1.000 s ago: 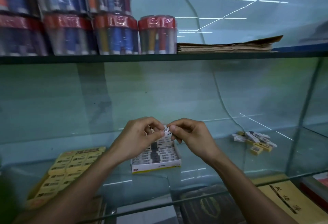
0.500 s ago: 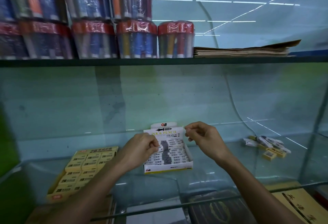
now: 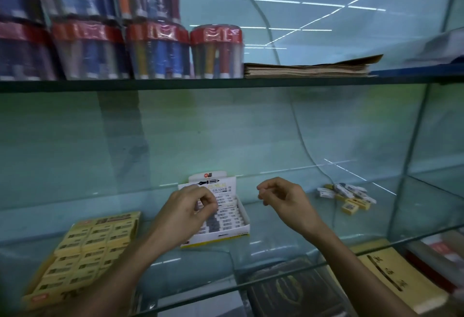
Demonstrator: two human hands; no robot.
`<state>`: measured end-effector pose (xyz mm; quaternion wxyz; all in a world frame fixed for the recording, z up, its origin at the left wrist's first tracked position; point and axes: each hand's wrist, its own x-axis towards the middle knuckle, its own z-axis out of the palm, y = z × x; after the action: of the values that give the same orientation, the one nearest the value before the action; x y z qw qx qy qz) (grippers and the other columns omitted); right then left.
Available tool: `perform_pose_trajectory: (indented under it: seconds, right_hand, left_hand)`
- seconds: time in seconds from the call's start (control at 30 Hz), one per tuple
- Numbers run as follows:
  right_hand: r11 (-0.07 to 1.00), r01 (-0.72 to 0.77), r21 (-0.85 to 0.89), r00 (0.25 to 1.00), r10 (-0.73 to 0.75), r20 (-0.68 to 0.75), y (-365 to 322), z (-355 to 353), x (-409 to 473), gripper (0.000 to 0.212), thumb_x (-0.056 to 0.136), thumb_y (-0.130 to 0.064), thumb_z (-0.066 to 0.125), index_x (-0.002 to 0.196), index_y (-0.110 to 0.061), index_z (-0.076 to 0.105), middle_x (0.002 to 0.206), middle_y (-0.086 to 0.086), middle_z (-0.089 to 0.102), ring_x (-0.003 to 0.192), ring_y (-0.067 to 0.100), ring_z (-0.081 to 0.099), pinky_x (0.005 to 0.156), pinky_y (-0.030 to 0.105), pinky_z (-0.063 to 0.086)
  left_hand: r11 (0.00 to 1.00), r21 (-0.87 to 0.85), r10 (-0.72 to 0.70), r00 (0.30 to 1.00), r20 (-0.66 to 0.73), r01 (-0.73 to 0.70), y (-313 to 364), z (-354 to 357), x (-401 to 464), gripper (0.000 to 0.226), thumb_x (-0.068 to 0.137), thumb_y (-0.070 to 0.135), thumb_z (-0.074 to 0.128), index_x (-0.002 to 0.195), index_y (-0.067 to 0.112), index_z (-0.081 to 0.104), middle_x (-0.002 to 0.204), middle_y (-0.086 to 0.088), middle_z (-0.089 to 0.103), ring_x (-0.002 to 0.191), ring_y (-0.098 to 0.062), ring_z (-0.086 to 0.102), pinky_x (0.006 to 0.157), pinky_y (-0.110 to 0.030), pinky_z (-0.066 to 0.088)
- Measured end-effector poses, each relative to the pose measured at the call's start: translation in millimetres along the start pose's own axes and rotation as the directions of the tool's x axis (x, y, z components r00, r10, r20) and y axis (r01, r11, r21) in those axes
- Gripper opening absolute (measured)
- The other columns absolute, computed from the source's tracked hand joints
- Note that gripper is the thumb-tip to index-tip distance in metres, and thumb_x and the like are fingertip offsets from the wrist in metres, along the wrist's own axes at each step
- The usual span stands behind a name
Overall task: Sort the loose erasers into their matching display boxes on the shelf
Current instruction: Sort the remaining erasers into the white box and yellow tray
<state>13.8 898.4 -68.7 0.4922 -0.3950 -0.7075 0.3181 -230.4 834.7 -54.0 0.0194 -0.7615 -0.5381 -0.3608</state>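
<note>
A white display box (image 3: pixel 219 235) of white-sleeved erasers stands open on the glass shelf, its lid card upright at the back. My left hand (image 3: pixel 187 212) is over its left side, fingers curled down and pinching a white eraser among the rows; the eraser is mostly hidden. My right hand (image 3: pixel 281 198) hovers just right of the box, loosely curled and holding nothing. A yellow display box (image 3: pixel 82 249) full of yellow erasers lies at the left. A small pile of loose erasers (image 3: pixel 347 195), white and yellow, sits on the shelf at the right.
The upper shelf carries wrapped tubs of pens (image 3: pixel 155 50) and a flat stack of brown paper (image 3: pixel 306 68). Glass walls close the back and right side. Below the shelf's front edge (image 3: pixel 276 281) lie dark and yellow books (image 3: pixel 391 276).
Both hands pinched one white eraser above the box. They have parted: my left hand has gone down into the box with it, and my right hand has drawn off to the right with nothing in it.
</note>
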Motion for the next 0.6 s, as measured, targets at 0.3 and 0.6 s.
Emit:
perform_pose_trajectory:
  seconds: [0.3,0.6]
  right_hand:
    - [0.934,-0.008,-0.356,0.993,-0.034,-0.112,32.0,-56.4,-24.6,0.005,0.09,-0.021,0.065,0.093,-0.02,0.068,0.083,-0.008,0.07,0.075,0.005,0.064,0.066,0.02,0.05]
    - [0.553,-0.294,-0.78,0.944,0.042,-0.326,70.6,-136.7,16.7,0.02,0.088,-0.019,0.057,0.103,-0.006,0.062,0.1,0.019,0.064,0.09,0.038,0.06,0.077,0.042,0.052]
  left_hand:
    - [0.959,-0.259,0.136,0.989,0.059,-0.117,63.8,41.5,-2.1,0.007,0.089,0.021,0.07,0.086,0.028,0.07,0.078,0.021,0.063,0.074,-0.002,0.057,0.064,-0.008,0.037]
    - [0.953,-0.257,0.194,0.974,0.117,-0.159,89.5,72.7,18.9,0.004,0.09,0.027,0.066,0.089,0.029,0.068,0.084,0.017,0.064,0.083,-0.007,0.058,0.067,-0.009,0.039]
